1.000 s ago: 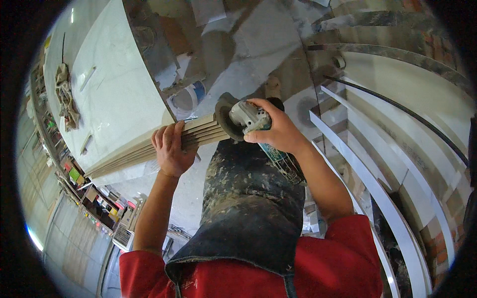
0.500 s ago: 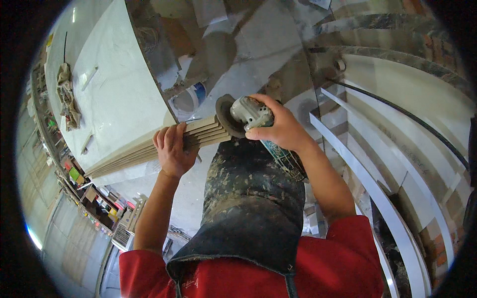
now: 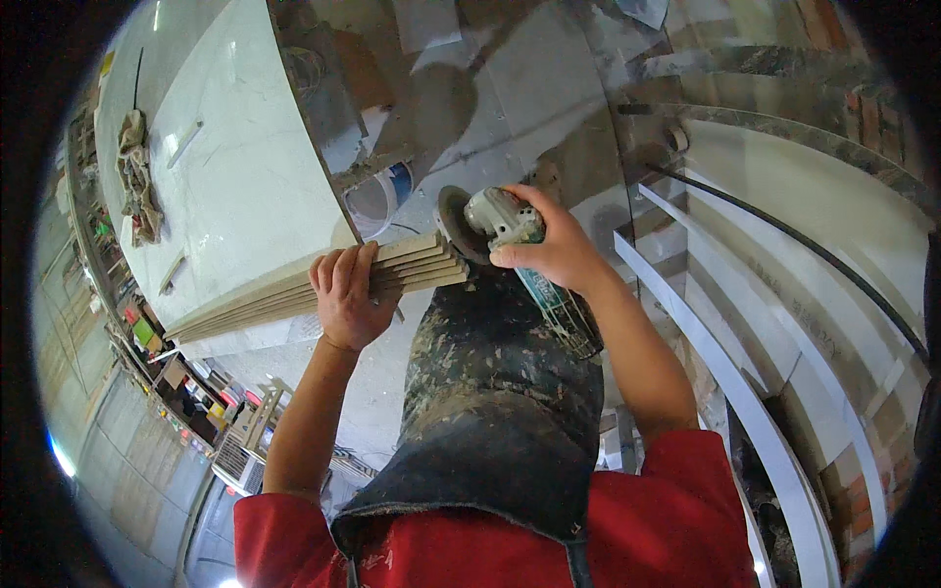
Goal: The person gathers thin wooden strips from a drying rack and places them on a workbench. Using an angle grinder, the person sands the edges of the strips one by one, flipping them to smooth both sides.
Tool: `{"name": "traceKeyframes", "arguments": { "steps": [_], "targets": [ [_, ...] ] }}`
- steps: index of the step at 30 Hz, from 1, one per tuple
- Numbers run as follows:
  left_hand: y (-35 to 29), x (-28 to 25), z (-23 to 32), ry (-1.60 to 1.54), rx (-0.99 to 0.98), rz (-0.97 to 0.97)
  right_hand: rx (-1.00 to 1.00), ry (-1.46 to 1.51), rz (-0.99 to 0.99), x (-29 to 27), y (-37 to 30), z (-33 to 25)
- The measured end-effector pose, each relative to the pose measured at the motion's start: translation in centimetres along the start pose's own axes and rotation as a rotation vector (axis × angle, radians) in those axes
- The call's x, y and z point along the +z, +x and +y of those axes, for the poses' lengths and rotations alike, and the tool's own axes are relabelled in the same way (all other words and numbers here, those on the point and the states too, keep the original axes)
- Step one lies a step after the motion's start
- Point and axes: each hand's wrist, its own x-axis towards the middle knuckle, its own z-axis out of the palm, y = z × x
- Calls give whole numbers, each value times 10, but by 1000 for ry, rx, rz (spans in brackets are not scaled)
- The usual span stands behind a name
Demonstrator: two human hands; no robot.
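Observation:
My left hand [image 3: 351, 299] is closed over the end of a stack of long, thin beige strips [image 3: 417, 261], its fingers bent over the top. Their ends sit stepped, like a stair. In my right hand [image 3: 559, 245] is an angle grinder [image 3: 503, 218] with a grey head and a green body, gripped near the head. Its round disc [image 3: 457, 223] stands on edge by the strip ends, close to the uppermost ones; whether it touches them I cannot tell. A dusty, stained dark apron [image 3: 500, 382] lies below the grinder.
The strips run along a large white tabletop [image 3: 235, 147], where a crumpled cloth [image 3: 137, 176] lies. Beyond the strip ends, a white bucket [image 3: 372, 204] stands on the dusty floor. Long white panels [image 3: 725, 382] lean on the right, beside a black bar [image 3: 794, 245].
The disc has shifted slightly up and away from the lower strip ends. My left hand keeps its hold on the stack, and the whole view has moved a little.

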Motion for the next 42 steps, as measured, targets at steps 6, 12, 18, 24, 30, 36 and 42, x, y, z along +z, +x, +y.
{"name": "traceKeyframes", "arguments": {
  "steps": [6,12,18,24,30,36,42],
  "targets": [
    [0,1,1,-1,6,14,-45,-47,-53,4,2,2],
    [-3,0,2,-1,2,24,41,-18,28,5,12,12],
    [-5,2,2,6,2,6,4,-46,-14,4,-7,3],
    [0,1,7,-8,-5,-8,5,-114,10,0,14,21],
    [1,5,13,-102,-122,-203,282,250,346,-32,-3,18],
    [-35,-33,-22,-126,-95,-69,84,492,627,-74,-63,7],
    [-159,-61,-176,-2,-216,-50,-60,378,963,-23,-114,-17]
  ]
}}
